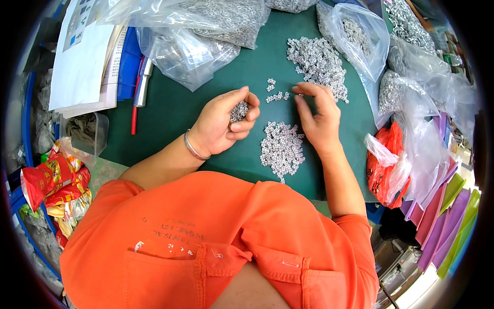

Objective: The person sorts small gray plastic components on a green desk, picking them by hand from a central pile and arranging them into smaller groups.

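Observation:
My left hand (222, 121) is cupped and holds a clump of small silvery metal parts (239, 110) above the green mat (175, 108). My right hand (316, 116) pinches one small metal part at its fingertips, just beside a few loose parts (277, 96) on the mat. A pile of the same parts (281, 147) lies between my hands, close to my body. A larger heap of them (319, 63) lies farther away, beyond my right hand. A metal bangle (193, 149) circles my left wrist.
Clear plastic bags of metal parts (206, 31) lie along the far side, with more bags (411, 87) on the right. An orange bag (387, 165) and coloured sheets (442, 216) sit at right. Papers (85, 56), a red pen (137, 98), a clear tub (85, 131) and snack wrappers (56, 185) are left.

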The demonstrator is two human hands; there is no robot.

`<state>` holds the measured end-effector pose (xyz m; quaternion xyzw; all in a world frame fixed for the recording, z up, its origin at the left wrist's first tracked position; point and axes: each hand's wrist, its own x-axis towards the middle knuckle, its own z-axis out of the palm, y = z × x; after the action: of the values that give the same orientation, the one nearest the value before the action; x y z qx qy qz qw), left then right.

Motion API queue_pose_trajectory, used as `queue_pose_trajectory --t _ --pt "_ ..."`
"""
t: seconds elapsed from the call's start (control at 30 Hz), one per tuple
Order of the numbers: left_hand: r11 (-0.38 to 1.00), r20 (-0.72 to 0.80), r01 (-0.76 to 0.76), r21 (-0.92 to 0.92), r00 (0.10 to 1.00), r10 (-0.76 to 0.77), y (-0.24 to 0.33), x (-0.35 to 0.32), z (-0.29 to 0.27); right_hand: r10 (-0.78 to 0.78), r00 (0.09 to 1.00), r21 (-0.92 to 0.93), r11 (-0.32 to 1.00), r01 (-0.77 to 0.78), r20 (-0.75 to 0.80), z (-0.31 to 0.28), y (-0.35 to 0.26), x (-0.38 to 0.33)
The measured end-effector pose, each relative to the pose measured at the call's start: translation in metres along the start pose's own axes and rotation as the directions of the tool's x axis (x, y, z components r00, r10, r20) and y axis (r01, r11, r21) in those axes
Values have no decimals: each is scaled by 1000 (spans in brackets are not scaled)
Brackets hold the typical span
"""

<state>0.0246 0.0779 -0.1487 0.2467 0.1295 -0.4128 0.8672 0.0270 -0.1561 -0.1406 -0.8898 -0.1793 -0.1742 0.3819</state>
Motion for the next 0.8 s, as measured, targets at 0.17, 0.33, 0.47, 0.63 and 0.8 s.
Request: queue_pose_trajectory --t 0.17,0.33,0.47,0.63,0.8 --pt "1000 3 2 -4 1000 -2 -1 0 0 -148 977 -119 979 166 151 2 0 -3" --pt "1000 1 -1 -12 1000 1 0 -1 1 -87 993 30 996 85 83 -8 -1 -12" --pt "1000 -2 -4 1 1000 4 0 0 1 140 982 -20 989 -144 -125 -18 15 -13" --pt "1000 14 -1 -4 1000 1 0 0 0 -71 997 -133 988 74 32 -6 13 -9" --pt "1000 8 -5 -4 1000 6 0 1 0 118 992 16 993 -119 53 -11 6 -17"
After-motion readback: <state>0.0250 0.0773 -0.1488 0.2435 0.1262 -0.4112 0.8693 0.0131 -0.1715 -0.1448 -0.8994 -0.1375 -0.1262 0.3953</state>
